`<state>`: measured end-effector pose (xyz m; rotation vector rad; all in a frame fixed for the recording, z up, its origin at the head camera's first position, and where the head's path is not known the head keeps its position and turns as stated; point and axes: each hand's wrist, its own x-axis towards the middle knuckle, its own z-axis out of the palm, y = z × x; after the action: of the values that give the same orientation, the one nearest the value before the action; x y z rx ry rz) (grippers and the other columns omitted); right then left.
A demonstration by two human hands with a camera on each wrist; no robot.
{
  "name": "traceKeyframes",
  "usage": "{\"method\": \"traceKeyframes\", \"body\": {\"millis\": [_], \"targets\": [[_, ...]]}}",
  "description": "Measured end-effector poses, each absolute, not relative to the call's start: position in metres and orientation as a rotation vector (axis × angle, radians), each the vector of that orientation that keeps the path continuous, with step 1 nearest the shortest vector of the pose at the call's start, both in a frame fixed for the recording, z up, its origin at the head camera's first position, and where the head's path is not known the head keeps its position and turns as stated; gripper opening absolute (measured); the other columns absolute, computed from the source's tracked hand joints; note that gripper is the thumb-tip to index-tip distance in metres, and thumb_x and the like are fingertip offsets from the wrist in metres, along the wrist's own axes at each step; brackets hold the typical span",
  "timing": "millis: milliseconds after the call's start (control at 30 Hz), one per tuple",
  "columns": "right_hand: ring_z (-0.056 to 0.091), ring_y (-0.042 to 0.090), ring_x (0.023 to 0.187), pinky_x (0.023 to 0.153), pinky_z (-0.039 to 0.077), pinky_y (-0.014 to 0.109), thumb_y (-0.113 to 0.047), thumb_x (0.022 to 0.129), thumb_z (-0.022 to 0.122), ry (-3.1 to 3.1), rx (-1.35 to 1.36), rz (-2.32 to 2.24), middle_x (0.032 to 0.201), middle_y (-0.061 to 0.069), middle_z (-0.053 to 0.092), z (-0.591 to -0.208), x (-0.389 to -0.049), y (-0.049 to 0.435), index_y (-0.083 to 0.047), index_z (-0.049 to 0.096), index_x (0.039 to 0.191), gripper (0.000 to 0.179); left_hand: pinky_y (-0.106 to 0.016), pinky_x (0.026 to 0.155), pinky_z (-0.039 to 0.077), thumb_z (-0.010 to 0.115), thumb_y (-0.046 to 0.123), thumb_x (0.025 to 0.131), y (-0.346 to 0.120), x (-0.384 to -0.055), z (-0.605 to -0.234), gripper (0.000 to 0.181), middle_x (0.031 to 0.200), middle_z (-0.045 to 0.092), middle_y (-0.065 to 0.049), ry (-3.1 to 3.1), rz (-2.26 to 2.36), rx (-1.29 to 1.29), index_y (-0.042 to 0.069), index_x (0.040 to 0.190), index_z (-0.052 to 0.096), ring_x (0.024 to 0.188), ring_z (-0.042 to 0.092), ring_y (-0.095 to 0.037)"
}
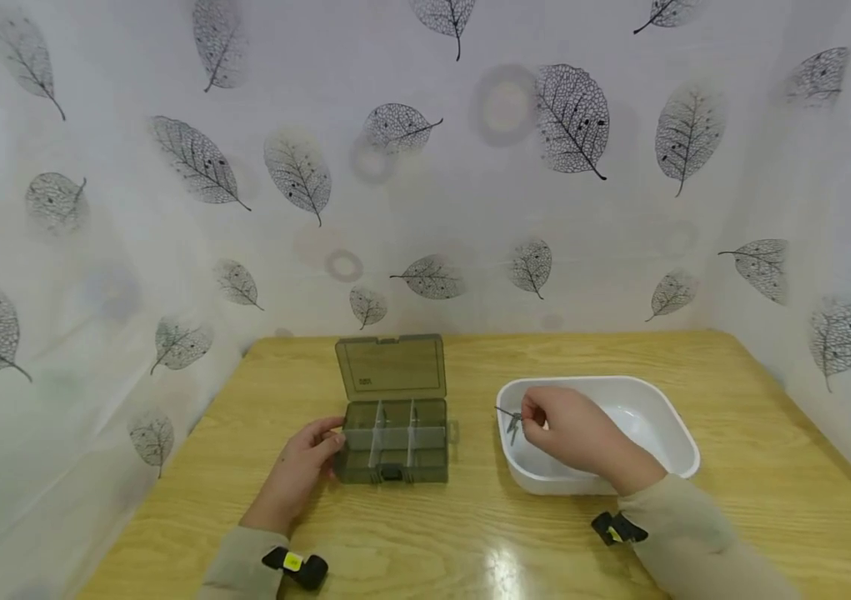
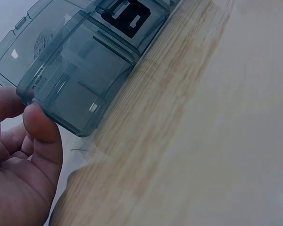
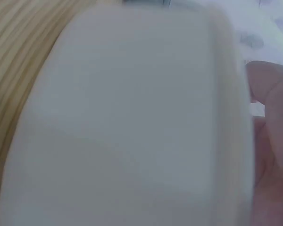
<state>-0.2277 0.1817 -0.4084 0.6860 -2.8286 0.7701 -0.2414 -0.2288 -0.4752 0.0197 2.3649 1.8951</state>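
Table: wood-grained table [image 1: 402,537] under everything, its surface glossy near the front.
White basin: the basin [image 1: 643,437] sits right of the box, apart from it; probably light and smooth, best taken by its rim.
Divided box: the box [image 1: 393,437] stands left of the basin, lid [image 1: 395,368] raised at the back; likely light, stiff plastic that would slide if nudged, so a side wall suits holding better than the hinged lid.
Right hand: over the basin's left part, the hand [image 1: 571,427] pinches the metal pieces.
Left hand: thumb and finger of this hand [image 1: 303,461] grip the box's left side.
Metal pieces: small, thin pieces [image 1: 513,428] at the right fingertips, exact kind unclear; probably hard, light and easily dropped, best pinched mid-length.
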Motion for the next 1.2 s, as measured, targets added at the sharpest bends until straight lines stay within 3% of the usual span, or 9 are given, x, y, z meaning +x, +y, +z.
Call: {"method": "traceKeyframes", "body": {"millis": [400, 733, 933, 1200], "targets": [[0.041, 0.005, 0.054, 0.051, 0.039, 0.027, -0.014, 0.081, 0.061, -2.848, 0.775, 0.656, 0.062, -0.013, 0.049, -0.405, -0.227, 0.111, -0.025, 0.054, 0.072, 0.015, -0.032, 0.06, 0.051, 0.054, 0.018, 0.107, -0.229, -0.238, -0.473, 0.041, 0.115, 0.058, -0.016, 2.381, 1.859, 0.012, 0.003, 0.145, 0.051, 0.071, 0.051, -0.021], [0.046, 0.006, 0.053, 0.047, 0.041, 0.027, -0.018, 0.081, 0.063, -2.848, 0.813, 0.522, 0.064, -0.013, 0.052, -0.419, -0.234, 0.071, -0.023, 0.057, 0.071, 0.013, -0.031, 0.059, 0.051, 0.054, 0.016, 0.107, -0.23, -0.24, -0.474, 0.042, 0.118, 0.058, -0.018, 2.369, 1.88, 0.015, 0.001, 0.146, 0.05, 0.071, 0.051, -0.021], [0.048, 0.005, 0.058, 0.051, 0.044, 0.027, -0.031, 0.088, 0.068, -2.863, 0.814, 0.477, 0.075, -0.012, 0.058, -0.421, -0.232, 0.065, -0.023, 0.066, 0.083, 0.01, -0.031, 0.06, 0.051, 0.054, 0.016, 0.106, -0.229, -0.239, -0.475, 0.04, 0.117, 0.059, -0.017, 2.379, 1.87, 0.0, 0.002, 0.144, 0.052, 0.073, 0.051, -0.022], [0.054, 0.01, 0.074, 0.067, 0.049, 0.03, -0.033, 0.088, 0.07, -2.785, 0.827, 0.468, 0.084, -0.009, 0.058, -0.418, -0.233, 0.073, -0.019, 0.07, 0.092, 0.014, -0.031, 0.061, 0.051, 0.055, 0.017, 0.106, -0.229, -0.24, -0.473, 0.04, 0.116, 0.059, -0.016, 2.397, 1.838, -0.009, 0.005, 0.144, 0.053, 0.072, 0.052, -0.022]]}}
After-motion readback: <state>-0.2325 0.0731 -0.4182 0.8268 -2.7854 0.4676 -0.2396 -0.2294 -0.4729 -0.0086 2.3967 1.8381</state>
